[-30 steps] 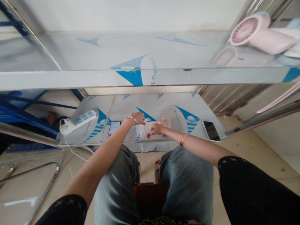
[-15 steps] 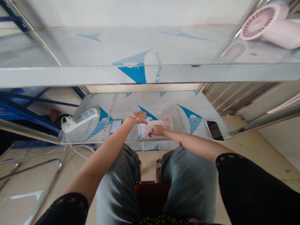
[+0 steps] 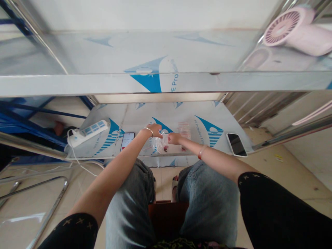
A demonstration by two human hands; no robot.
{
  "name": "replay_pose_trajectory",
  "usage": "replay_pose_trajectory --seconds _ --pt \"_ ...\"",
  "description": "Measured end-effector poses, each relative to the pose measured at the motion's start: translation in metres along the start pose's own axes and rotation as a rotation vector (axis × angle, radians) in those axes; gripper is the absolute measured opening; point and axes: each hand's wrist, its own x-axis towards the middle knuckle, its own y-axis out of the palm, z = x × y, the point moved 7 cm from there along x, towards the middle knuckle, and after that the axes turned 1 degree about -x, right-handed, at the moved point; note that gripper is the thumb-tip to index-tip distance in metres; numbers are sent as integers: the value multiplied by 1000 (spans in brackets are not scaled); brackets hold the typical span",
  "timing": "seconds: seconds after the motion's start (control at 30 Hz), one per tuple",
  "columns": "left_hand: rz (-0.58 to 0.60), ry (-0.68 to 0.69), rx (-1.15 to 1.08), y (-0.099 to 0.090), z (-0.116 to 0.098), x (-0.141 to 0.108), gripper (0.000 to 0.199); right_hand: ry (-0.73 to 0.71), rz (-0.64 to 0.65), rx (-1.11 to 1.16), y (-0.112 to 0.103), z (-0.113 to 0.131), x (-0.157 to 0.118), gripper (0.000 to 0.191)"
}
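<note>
On the film-covered lower shelf [image 3: 137, 114] lies a clear plastic bag [image 3: 160, 145] with small dark red items in or on it. My left hand [image 3: 155, 130] is at the bag's upper left edge, its fingers closed on the plastic. Just to the right, my right hand [image 3: 174, 138] is closed over the bag's upper right part; what its fingers hold is too small to make out. A flat whitish piece with pink strips [image 3: 184, 128] lies behind and beside my right hand.
A phone with a lit screen [image 3: 127, 140] and a white power strip [image 3: 89, 132] lie to the left. Another phone [image 3: 237, 144] is at the right. The upper shelf edge [image 3: 103, 83] spans the view, with a pink fan [image 3: 282, 27] at its right.
My right hand has moved slightly up and away from the front of the bag, uncovering the dark red items. My left hand has stayed nearly in place.
</note>
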Motion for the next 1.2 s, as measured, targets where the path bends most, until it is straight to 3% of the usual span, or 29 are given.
replay_pose_trajectory --seconds 0.13,0.27,0.43,0.57,0.8,0.9,1.03,1.2 --pt "13 10 -21 9 2 8 55 73 -41 87 -26 -16 8 20" --pt "32 52 -39 20 4 19 53 107 -163 424 -48 -27 5 21" --pt "30 63 -95 25 5 24 55 6 -166 658 -54 -13 1 18" --pt "28 56 -119 23 3 22 51 -67 -146 635 -48 -1 3 23" --pt "32 56 -97 18 -2 18 44 -70 -124 610 -38 0 10 17" --pt "17 54 -89 18 0 18 46 -73 -179 594 -43 -3 11 20" --pt "-3 61 -73 19 3 20 50 29 -249 435 -47 -19 10 19" --pt "27 64 -59 23 4 21 50 35 -44 249 -21 -27 11 16"
